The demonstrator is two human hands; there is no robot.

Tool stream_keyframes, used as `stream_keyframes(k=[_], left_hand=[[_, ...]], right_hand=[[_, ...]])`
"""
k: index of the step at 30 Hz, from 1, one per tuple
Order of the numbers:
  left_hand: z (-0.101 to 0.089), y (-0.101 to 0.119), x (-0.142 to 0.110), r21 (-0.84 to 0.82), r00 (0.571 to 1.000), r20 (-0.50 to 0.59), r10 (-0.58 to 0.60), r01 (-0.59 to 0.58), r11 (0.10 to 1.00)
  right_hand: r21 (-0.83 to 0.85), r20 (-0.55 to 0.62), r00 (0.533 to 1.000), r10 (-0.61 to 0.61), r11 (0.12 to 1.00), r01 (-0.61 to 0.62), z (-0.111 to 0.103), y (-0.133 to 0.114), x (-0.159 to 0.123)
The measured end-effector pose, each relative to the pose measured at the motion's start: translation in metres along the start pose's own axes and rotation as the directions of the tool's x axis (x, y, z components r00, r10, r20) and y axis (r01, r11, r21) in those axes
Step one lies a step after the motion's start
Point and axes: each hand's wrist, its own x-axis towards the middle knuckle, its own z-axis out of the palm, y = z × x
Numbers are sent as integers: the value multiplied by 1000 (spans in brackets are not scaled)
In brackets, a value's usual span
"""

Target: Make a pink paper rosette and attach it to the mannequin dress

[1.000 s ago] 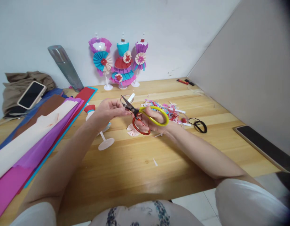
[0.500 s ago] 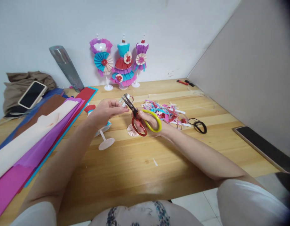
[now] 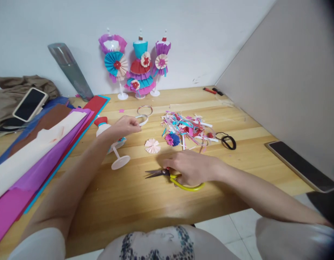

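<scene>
My right hand [image 3: 195,167] is low over the front of the table, fingers curled on the scissors [image 3: 160,173] with red and yellow handles. Their dark blades point left, slightly apart. My left hand [image 3: 126,126] is closed in a pinch; what sits between its fingertips is too small to make out. Just beyond those fingers lies a roll of tape [image 3: 143,121], with another ring [image 3: 145,109] behind it. Under my left wrist, a small white dress form [image 3: 120,162] with a red top lies tipped over, partly hidden. A pale pleated paper rosette [image 3: 152,146] lies between my hands.
Paper scraps [image 3: 187,126] and a pink-and-blue rosette [image 3: 172,139] lie beyond my right hand. Three dressed forms [image 3: 140,68] stand by the wall. Coloured paper sheets [image 3: 42,155] cover the left side. A black hair tie [image 3: 229,142] and a phone [image 3: 302,164] are on the right.
My right hand has brought the scissors down from beside my left fingers to the table front, turning the blades to point left. My left hand stays pinched, slightly further left.
</scene>
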Motion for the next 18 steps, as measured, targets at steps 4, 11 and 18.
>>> stream_keyframes(k=[4,11,18], left_hand=[[5,-8,4,-21,999,36,8,-8,1000],[8,-9,1,-249,994,22,-105,107,962],[2,-1,-8,-246,997,75,7,11,969]], right_hand=[[-112,12,997,79,991,-77,2,-20,-10],[-74,-188,954,232,966,-249,-14,-13,2],[475,-656,708,261,872,118,-38,27,61]])
